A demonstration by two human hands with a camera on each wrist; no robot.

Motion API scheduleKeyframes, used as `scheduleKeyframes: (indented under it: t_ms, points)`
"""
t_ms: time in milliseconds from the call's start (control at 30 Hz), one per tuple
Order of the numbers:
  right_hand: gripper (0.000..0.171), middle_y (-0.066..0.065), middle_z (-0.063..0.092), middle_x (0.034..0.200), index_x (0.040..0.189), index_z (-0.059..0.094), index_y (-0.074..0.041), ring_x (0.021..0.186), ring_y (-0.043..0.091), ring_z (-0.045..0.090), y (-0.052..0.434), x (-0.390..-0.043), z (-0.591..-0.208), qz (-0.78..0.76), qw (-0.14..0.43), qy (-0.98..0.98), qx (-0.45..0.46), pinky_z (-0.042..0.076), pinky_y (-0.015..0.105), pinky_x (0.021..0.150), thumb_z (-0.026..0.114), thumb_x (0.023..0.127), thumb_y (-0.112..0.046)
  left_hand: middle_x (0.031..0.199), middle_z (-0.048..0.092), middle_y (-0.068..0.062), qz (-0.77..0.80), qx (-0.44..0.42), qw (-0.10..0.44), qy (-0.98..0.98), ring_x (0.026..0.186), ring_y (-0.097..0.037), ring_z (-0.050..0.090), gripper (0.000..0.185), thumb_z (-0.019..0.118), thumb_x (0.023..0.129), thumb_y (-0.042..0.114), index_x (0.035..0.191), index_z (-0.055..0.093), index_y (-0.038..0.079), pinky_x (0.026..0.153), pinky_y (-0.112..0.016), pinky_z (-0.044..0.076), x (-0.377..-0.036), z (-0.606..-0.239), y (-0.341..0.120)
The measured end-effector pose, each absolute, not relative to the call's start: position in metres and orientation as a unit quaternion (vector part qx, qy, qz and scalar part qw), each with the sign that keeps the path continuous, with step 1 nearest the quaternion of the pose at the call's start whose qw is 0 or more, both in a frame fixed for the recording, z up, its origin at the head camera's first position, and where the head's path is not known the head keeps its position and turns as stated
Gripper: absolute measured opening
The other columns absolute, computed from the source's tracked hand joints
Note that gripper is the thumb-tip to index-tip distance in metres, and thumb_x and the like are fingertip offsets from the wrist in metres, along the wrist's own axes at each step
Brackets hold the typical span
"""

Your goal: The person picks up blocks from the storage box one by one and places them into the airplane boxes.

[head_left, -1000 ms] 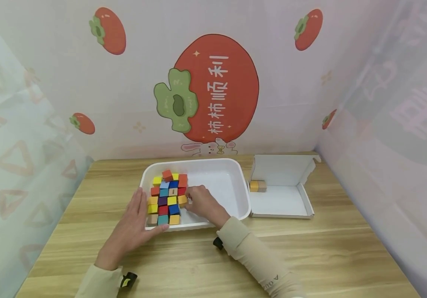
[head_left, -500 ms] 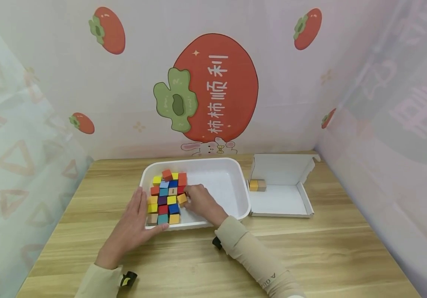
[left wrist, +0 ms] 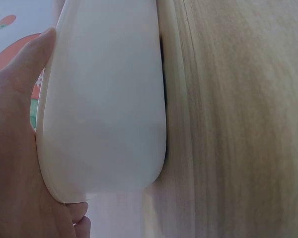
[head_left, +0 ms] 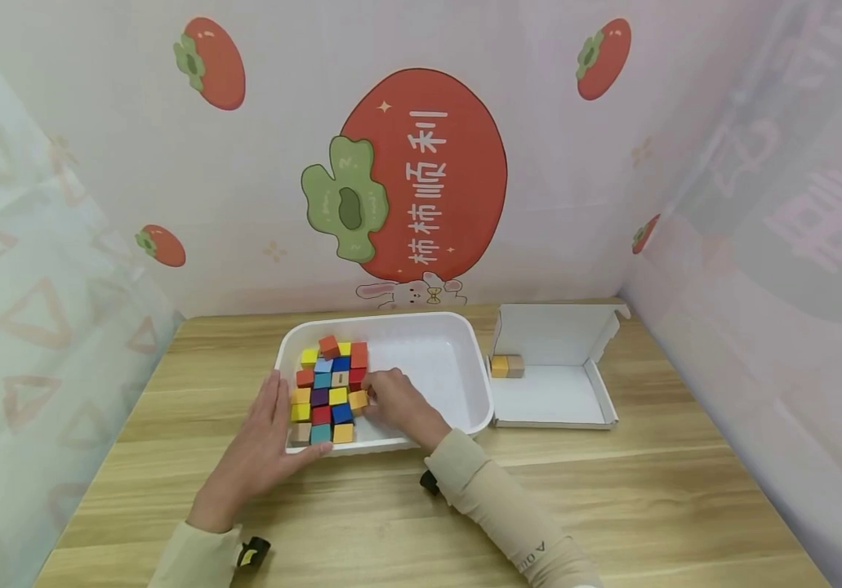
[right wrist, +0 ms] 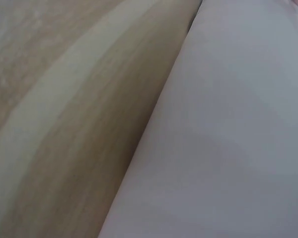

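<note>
Head view: a person's right hand (head_left: 396,398) reaches into a white plastic tray (head_left: 457,335), its curled fingers closed on an orange wooden cube (head_left: 358,399) at the right edge of a packed cluster of coloured cubes (head_left: 327,388). That cluster of red, blue, yellow, teal, purple and plain wood pieces lies just left of the right hand, filling the tray's left half, with one red cube (head_left: 328,345) tilted on top at the far end. Right of the hand, the tray's floor is bare white.

Left of the cluster, the left hand (head_left: 259,441) lies flat with fingers straight and relaxed, its palm against the tray's near left corner and its thumb along the front rim. Left wrist view confirms the contact: the left hand's thumb and palm rest along the tray's white outer wall (left wrist: 104,99), gripping nothing, with the wooden table (left wrist: 238,124) alongside. Right wrist view shows only blurred pale surfaces, too close to identify.

Farther right of the right hand, just beside the tray, an open white cardboard box (head_left: 553,392) sits on the table (head_left: 648,490); two cubes (head_left: 506,366), one orange and one plain wood, stand side by side in its far left corner. Beyond both hands hangs a backdrop printed with a large persimmon (head_left: 421,175).
</note>
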State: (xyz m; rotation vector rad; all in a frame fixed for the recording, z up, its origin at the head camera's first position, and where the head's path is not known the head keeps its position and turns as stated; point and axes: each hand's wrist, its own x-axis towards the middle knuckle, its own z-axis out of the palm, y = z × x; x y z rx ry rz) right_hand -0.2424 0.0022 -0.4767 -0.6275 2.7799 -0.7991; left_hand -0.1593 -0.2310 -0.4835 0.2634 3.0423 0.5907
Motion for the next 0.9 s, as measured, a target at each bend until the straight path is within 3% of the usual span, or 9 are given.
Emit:
scheduleKeyframes:
  t_ms: [267, 733, 900]
  points:
    - [0.034, 0.002, 0.077, 0.109, 0.121, 0.078, -0.008, 0.097, 0.016, 0.058, 0.009, -0.242, -0.475, -0.292, 0.106, 0.930, -0.197, 0.058, 0.030, 0.098, 0.087, 0.089, -0.014, 0.178, -0.007, -0.023, 0.187, 0.086, 0.012, 0.978, 0.163, -0.049, 0.006, 0.131, 0.063, 0.087, 0.079, 0.168, -0.001, -0.001, 0.124, -0.073, 0.024, -0.159, -0.484, -0.230]
    - [0.031, 0.003, 0.079, 0.108, 0.118, 0.079, -0.009, 0.100, 0.019, 0.065, 0.051, -0.238, -0.449, -0.297, 0.105, 0.927, -0.201, 0.056, 0.038, 0.103, 0.086, 0.089, -0.018, 0.178, -0.007, -0.023, 0.184, 0.080, 0.018, 0.979, 0.163, -0.049, 0.006, 0.132, 0.062, 0.086, 0.081, 0.168, -0.002, -0.001, 0.122, -0.074, 0.025, -0.159, -0.483, -0.230]
    - [0.031, 0.004, 0.079, 0.108, 0.116, 0.079, -0.008, 0.098, 0.018, 0.069, 0.076, -0.235, -0.437, -0.308, 0.085, 0.925, -0.207, 0.060, 0.036, 0.097, 0.088, 0.088, -0.017, 0.178, -0.007, -0.023, 0.183, 0.084, 0.016, 0.979, 0.163, -0.049, 0.007, 0.132, 0.062, 0.087, 0.080, 0.168, -0.003, -0.001, 0.123, -0.073, 0.025, -0.160, -0.483, -0.231]
